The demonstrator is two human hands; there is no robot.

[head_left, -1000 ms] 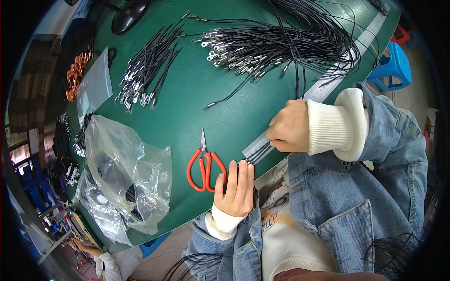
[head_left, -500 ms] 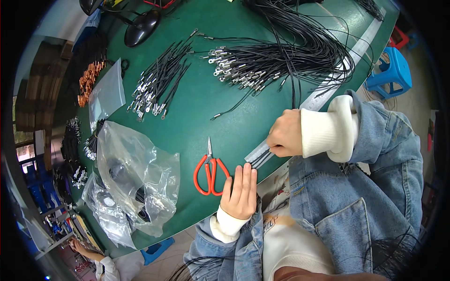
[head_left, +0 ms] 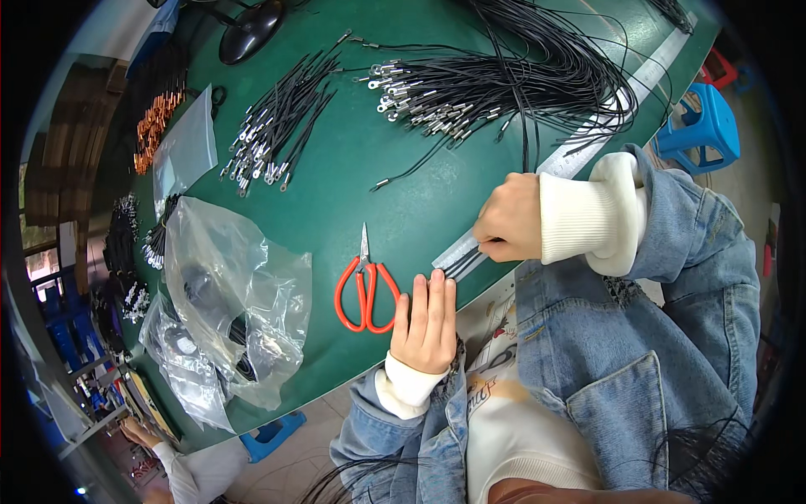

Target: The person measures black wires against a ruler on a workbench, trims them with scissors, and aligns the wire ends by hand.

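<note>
Fingers of right hand (head_left: 510,225) pinch black wires (head_left: 464,262), grip partly hidden; left hand (head_left: 428,323) flat, released.

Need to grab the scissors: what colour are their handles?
Red-orange handles on the scissors, lying by the left hand; clearest in the head view.

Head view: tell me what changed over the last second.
Little changed. The right hand keeps pinching the black wires against the metal ruler; the left hand stays flat at the table edge beside the red scissors. Only the camera view shifted slightly.
</note>
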